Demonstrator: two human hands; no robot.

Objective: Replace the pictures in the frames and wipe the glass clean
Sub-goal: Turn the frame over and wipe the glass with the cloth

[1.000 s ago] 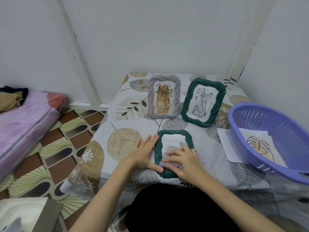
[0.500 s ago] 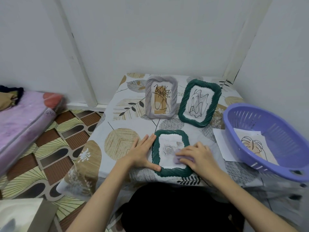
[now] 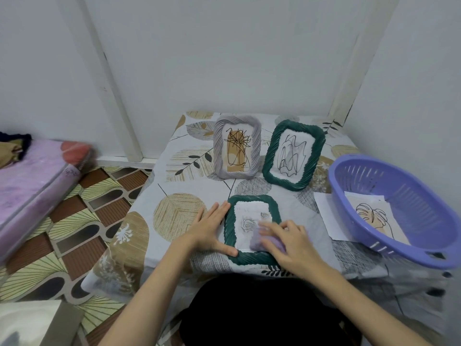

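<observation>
A dark green frame (image 3: 249, 203) lies flat near the table's front edge, with a grey rose picture under its glass. My left hand (image 3: 209, 229) rests flat against the frame's left side, fingers spread, thumb on its lower corner. My right hand (image 3: 291, 243) presses a lilac cloth (image 3: 259, 242) onto the lower right of the glass. Behind stand a grey frame (image 3: 237, 147) with a tan line drawing and a second green frame (image 3: 294, 156) with a scribble drawing.
A purple plastic basket (image 3: 389, 171) at the right holds a leaf drawing (image 3: 374, 217) and sits partly on a white sheet (image 3: 324, 213). The table has a leaf-print cloth (image 3: 179, 213). A pink mattress (image 3: 32, 188) lies at the left, walls close behind.
My right hand with the cloth slid from the middle of the glass to its lower right, then back a little leftward. My left hand has stayed on the frame's left side.
</observation>
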